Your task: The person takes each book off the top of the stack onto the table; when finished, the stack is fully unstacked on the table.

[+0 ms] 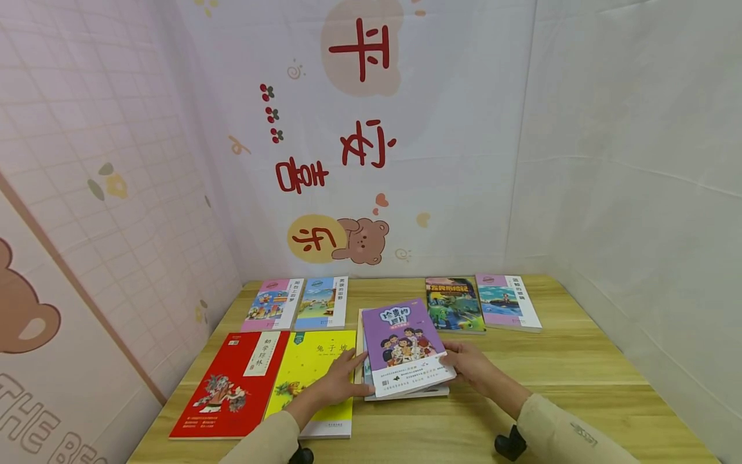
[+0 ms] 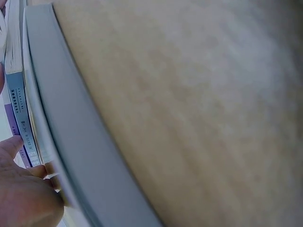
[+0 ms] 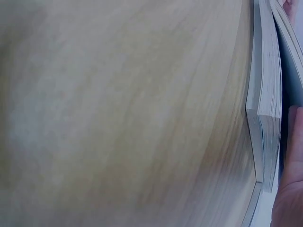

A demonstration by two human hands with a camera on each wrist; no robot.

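Observation:
A purple picture book (image 1: 406, 348) with a white lower band lies slightly askew on top of a small stack of books (image 1: 435, 391). My left hand (image 1: 339, 380) rests against the left side of the stack, its fingers spread along the edge. In the left wrist view its thumb (image 2: 12, 144) touches the purple and blue spines (image 2: 21, 113). On the other side my right hand (image 1: 469, 367) grips the purple book's right edge. The right wrist view shows its fingers (image 3: 296, 142) under the top book, which stands a little apart from the thick book (image 3: 270, 94) below.
A red book (image 1: 226, 386) and a yellow book (image 1: 315, 374) lie side by side at the left. Two smaller books, one pink (image 1: 272, 304) and one blue (image 1: 321, 303), lie behind them. A green-covered comic (image 1: 455, 304) and a lilac book (image 1: 507, 301) lie at the back right.

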